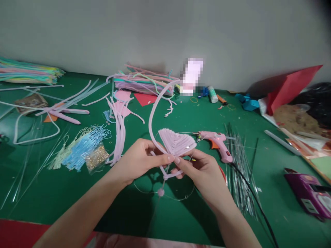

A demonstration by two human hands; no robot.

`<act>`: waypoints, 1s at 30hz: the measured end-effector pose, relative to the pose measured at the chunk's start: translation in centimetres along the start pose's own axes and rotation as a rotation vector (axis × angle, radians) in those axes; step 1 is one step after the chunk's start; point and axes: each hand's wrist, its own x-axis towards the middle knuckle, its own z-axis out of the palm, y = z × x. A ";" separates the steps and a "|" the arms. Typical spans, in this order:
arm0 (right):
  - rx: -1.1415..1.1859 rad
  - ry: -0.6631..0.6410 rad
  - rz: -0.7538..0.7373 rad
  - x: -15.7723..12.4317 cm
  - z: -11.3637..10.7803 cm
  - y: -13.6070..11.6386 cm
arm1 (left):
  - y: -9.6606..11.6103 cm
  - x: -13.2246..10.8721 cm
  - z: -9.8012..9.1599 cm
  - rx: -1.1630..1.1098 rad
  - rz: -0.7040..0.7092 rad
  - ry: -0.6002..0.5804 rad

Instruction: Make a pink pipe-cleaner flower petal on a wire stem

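Observation:
Both my hands meet at the centre of the green table [129, 206] and pinch one piece of pink pipe-cleaner work. The piece is a fan-shaped pink pipe-cleaner petal [177, 142] with a long loose pipe-cleaner end [155, 106] that arcs up and back. My left hand [141, 159] grips the petal's lower left edge, thumb on top. My right hand [200, 170] pinches its lower tip with fingers closed. A small pink pompom [161, 192] hangs below on a twisted stem. A thin wire ring [165, 196] lies on the table beneath.
A pink hot glue gun [218, 143] lies just right of my hands, its black cord running toward the front. Clear thin rods [240, 165] lie beside it. Pipe-cleaner bundles [144, 82], blue tassels [82, 146], a purple device [309, 196] and red paper [292, 86] surround the work area.

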 end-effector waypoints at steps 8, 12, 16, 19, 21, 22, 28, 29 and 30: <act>0.033 0.058 -0.032 -0.2 0.1 -0.1 | 0.1 0.0 0.3 -0.072 0.036 -0.039; 0.009 0.060 -0.046 -0.2 -0.1 0.0 | -0.2 0.2 0.4 -0.073 0.040 -0.054; 0.011 0.034 -0.066 -0.1 -0.1 0.1 | -0.4 0.3 0.4 -0.048 0.044 -0.077; 0.008 0.018 -0.097 -0.1 -0.1 0.3 | -0.3 0.4 0.5 -0.054 0.049 -0.099; 0.022 0.035 -0.132 -0.1 -0.1 0.5 | -0.2 0.4 0.6 -0.061 0.046 -0.093; 0.034 0.045 -0.143 -0.1 -0.1 0.6 | -0.2 0.4 0.6 -0.065 0.041 -0.084; 0.031 0.162 -0.165 0.0 -0.2 0.5 | -0.5 0.4 0.9 -0.053 0.004 -0.067; 0.019 0.186 -0.169 0.1 -0.3 0.4 | -0.5 0.4 0.9 -0.048 -0.006 -0.069; 0.008 0.205 -0.172 0.1 -0.3 0.3 | -0.5 0.4 0.9 -0.048 -0.011 -0.071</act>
